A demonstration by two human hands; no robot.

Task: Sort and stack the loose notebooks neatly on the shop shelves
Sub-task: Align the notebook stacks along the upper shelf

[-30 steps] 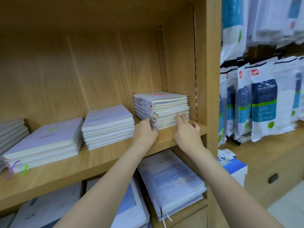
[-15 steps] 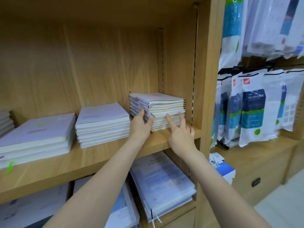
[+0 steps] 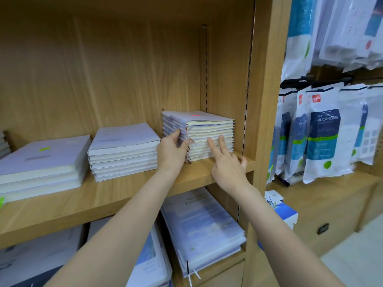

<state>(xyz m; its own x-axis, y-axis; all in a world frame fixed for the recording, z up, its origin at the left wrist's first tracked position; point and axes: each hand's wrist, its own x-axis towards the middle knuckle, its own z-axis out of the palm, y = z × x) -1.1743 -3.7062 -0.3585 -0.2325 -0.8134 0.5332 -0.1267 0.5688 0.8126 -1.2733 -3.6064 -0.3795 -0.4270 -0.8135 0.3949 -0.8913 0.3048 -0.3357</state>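
Head view. The right stack of notebooks sat at the shelf's far right end, at about 1 o'clock from frame centre, close to the side panel and turned slightly askew to the shelf edge. The left hand held the stack's near left corner, fingers curled round its spine side and thumb toward the front. The right hand lay nearly flat, two straight fingers touching the page edges on the stack's front face, the remaining fingers bent near the shelf board; it gripped nothing. At 9 o'clock from this stack lay a middle stack, and beyond it, at the same bearing, a broader left stack. Wrapped books filled the lower shelf at 6 o'clock. Hanging packets showed at 3 o'clock.
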